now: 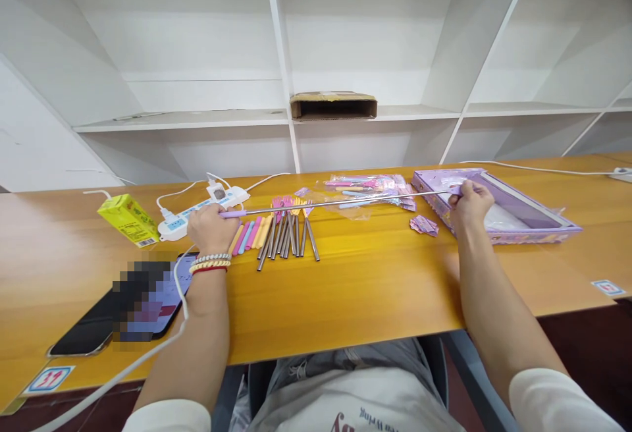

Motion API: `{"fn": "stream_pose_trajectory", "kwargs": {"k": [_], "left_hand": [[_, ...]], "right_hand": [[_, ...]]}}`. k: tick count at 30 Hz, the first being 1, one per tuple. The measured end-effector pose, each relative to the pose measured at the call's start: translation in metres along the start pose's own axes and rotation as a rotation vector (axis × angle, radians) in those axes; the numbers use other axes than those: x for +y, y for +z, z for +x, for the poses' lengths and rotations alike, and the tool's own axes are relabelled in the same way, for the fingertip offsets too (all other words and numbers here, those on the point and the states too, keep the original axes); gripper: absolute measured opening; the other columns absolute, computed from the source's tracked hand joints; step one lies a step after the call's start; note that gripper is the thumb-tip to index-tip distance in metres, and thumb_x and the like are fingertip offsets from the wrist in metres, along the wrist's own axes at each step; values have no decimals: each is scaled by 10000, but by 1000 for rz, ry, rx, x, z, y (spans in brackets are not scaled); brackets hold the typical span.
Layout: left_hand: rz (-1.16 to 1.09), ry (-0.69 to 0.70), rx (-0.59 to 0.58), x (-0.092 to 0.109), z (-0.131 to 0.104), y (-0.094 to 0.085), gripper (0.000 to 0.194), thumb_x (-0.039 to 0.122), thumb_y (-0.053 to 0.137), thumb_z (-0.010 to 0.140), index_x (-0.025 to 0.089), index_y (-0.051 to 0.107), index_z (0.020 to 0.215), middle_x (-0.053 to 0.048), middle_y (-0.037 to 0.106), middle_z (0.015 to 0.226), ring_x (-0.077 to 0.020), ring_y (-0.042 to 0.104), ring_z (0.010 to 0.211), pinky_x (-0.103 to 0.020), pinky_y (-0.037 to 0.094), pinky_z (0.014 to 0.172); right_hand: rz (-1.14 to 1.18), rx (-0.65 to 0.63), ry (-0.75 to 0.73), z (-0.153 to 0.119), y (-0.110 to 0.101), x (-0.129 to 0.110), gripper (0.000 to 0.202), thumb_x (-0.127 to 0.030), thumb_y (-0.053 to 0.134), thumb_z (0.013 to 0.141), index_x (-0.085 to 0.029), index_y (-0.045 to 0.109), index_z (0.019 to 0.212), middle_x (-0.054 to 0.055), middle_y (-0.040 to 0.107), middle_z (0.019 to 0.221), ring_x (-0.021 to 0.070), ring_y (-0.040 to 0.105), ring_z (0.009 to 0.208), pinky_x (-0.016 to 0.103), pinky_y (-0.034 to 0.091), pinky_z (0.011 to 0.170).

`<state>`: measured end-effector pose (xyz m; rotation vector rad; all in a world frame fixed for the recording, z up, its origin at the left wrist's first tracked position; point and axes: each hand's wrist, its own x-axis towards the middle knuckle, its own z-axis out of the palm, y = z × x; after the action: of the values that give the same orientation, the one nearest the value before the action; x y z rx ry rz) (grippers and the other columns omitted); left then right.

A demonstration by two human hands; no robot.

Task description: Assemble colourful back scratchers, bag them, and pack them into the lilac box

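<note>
A telescopic back scratcher (345, 202) is stretched out across the table, its thin metal rod nearly level. My left hand (210, 226) is closed around its purple handle. At the far end, my right hand (471, 205) pinches the rod's tip, with the scratcher head mostly hidden by the fingers. Beneath the rod lie several metal tubes (286, 238) with pink, yellow and purple hand-shaped heads. Beside them is a row of coloured handle sleeves (249, 236). My right hand is above a purple display box (533, 234) with clear plastic in it.
Plastic-bagged scratchers (365, 187) lie behind the rod, and crumpled purple cards (423, 224) lie near the box. At left are a power strip (180, 223), a yellow drink carton (129, 220) and two phones (89, 323). A white cable crosses my left forearm. White shelves hold a cardboard box (333, 97).
</note>
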<state>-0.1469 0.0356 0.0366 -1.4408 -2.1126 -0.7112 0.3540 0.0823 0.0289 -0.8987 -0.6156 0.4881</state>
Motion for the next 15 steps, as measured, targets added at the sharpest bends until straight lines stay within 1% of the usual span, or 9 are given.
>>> {"fn": "stream_pose_trajectory", "kwargs": {"k": [1, 2, 3, 5, 6, 8, 10, 12, 15], "left_hand": [[9, 7, -43, 11, -2, -3, 364, 432, 408, 776, 158, 647, 795, -130, 631, 795, -268, 552, 808, -338, 333, 630], [8, 27, -103, 24, -6, -6, 367, 434, 409, 768, 169, 661, 795, -122, 637, 765, -269, 564, 780, -332, 333, 608], [5, 77, -153, 38, -10, -11, 371, 439, 407, 766, 178, 671, 787, -116, 644, 755, -274, 575, 768, -333, 340, 603], [6, 192, -223, 69, -22, -20, 351, 425, 433, 742, 184, 682, 797, -121, 652, 758, -288, 592, 766, -339, 364, 607], [18, 227, -246, 82, -28, -25, 322, 377, 441, 731, 181, 686, 804, -125, 653, 749, -291, 599, 759, -344, 375, 611], [23, 263, -287, 103, -41, -35, 319, 339, 436, 736, 167, 692, 816, -135, 649, 719, -291, 610, 727, -351, 392, 610], [8, 322, -309, 115, -53, -42, 351, 349, 403, 772, 158, 696, 803, -143, 646, 702, -291, 616, 707, -359, 403, 607], [6, 343, -319, 119, -61, -46, 395, 375, 368, 806, 158, 697, 785, -149, 644, 690, -290, 619, 695, -364, 409, 602], [8, 365, -322, 118, -64, -47, 393, 391, 373, 811, 164, 692, 784, -143, 649, 703, -285, 623, 707, -356, 411, 595]], "right_hand": [[-22, -111, 11, -11, 8, 3, 268, -272, 656, 701, -188, 406, 656, -79, 444, 458, 47, 377, 328, 171, 270, 321], [-58, -248, 30, -24, 17, 6, 301, -316, 686, 669, -191, 412, 667, -83, 439, 443, 59, 395, 326, 175, 282, 318], [-116, -407, 42, -39, 27, 9, 308, -349, 693, 660, -193, 431, 694, -82, 453, 439, 70, 413, 326, 179, 295, 318], [-227, -645, 0, -73, 47, 13, 283, -403, 649, 707, -195, 460, 745, -87, 442, 409, 75, 405, 305, 179, 297, 319], [-240, -716, -7, -90, 56, 14, 278, -427, 617, 735, -200, 460, 768, -85, 450, 414, 74, 398, 298, 178, 285, 313], [-236, -818, 26, -120, 68, 15, 282, -466, 563, 772, -205, 470, 819, -66, 506, 465, 76, 400, 294, 187, 276, 299], [-230, -910, 63, -141, 73, 15, 298, -486, 561, 771, -202, 484, 821, -37, 560, 528, 78, 419, 307, 200, 289, 300], [-232, -983, 88, -153, 73, 16, 309, -491, 577, 760, -196, 493, 795, -10, 605, 591, 79, 439, 323, 211, 314, 314], [-232, -1055, 124, -158, 70, 17, 310, -487, 575, 764, -188, 493, 773, 7, 629, 636, 82, 467, 338, 213, 332, 328]]}}
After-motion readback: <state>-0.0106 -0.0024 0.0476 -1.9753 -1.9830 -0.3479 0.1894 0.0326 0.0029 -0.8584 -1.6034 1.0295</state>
